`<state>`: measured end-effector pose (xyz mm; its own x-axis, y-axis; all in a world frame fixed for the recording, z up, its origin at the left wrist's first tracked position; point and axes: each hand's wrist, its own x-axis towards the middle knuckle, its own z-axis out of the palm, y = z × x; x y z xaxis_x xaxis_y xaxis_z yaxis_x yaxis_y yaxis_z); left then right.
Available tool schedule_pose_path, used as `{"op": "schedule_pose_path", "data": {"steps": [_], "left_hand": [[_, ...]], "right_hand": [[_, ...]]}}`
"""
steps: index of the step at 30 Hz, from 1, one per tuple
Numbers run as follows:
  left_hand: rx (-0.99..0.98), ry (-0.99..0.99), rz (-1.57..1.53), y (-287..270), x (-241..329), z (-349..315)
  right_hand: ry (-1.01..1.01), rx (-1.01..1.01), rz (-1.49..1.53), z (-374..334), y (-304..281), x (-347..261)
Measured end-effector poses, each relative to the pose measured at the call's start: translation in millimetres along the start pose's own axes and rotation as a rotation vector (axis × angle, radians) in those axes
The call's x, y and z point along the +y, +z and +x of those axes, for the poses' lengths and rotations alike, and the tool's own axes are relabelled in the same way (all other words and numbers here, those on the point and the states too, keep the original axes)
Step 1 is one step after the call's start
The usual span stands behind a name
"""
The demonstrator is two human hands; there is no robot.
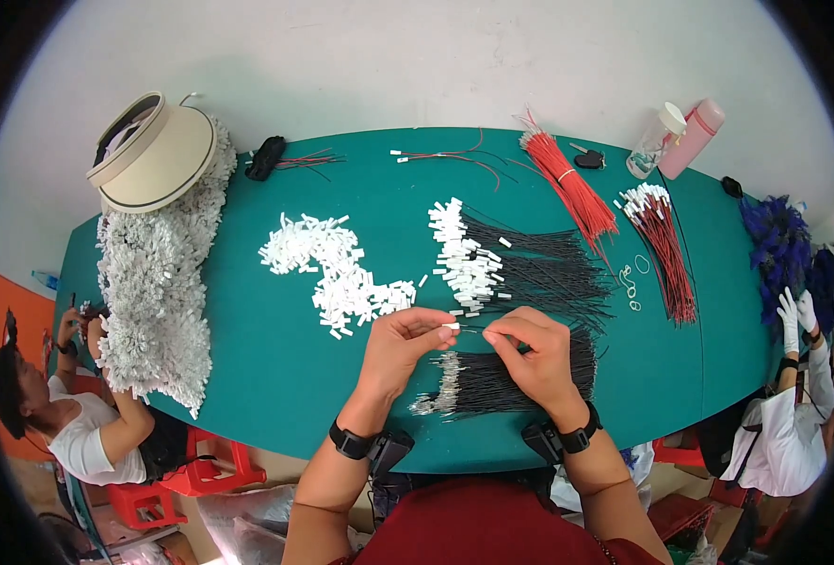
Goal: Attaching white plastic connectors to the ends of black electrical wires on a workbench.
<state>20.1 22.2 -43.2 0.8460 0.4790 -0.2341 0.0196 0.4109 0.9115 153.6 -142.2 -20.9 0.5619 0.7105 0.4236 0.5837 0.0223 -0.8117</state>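
My left hand (393,350) pinches a small white connector housing (452,326) between thumb and forefinger. Facing it, my right hand (537,356) is closed on a thin wire (473,330), whose end points at the housing; whether the two touch is too small to tell. Below my hands lies a bundle of black wires (506,384) with bare metal terminals at their left ends. Beyond my hands, more black wires (539,259) are spread out with white housings (464,264) on their left ends. Left of these is a loose heap of white housings (341,282).
Red wire bundles (567,184) lie at the far right, near rubber bands (630,285), keys (587,157), a clear cup (655,141) and a pink bottle (695,139). A white heap (158,292) under a beige visor (158,155) stands left. People sit at both ends of the green table (275,395).
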Motion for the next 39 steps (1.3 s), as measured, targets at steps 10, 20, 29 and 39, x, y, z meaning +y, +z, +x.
{"op": "schedule_pose_path", "data": {"steps": [10, 20, 29, 39], "left_hand": [[0.011, 0.01, 0.032, 3.4, 1.1, -2.0], [-0.018, 0.007, 0.048, 3.1, -0.3, -2.1], [-0.035, 0.036, 0.062, 4.4, -3.5, -2.8], [0.001, 0.032, 0.081, 8.3, -5.5, -3.0]], "right_hand": [[0.012, 0.001, -0.007, -0.3, 0.6, -0.3], [-0.004, 0.003, -0.026, -1.4, 1.8, 0.5], [-0.105, 0.008, -0.131, -1.3, 2.1, -3.2], [-0.028, -0.026, -0.039, -2.6, 2.3, -0.4]]}}
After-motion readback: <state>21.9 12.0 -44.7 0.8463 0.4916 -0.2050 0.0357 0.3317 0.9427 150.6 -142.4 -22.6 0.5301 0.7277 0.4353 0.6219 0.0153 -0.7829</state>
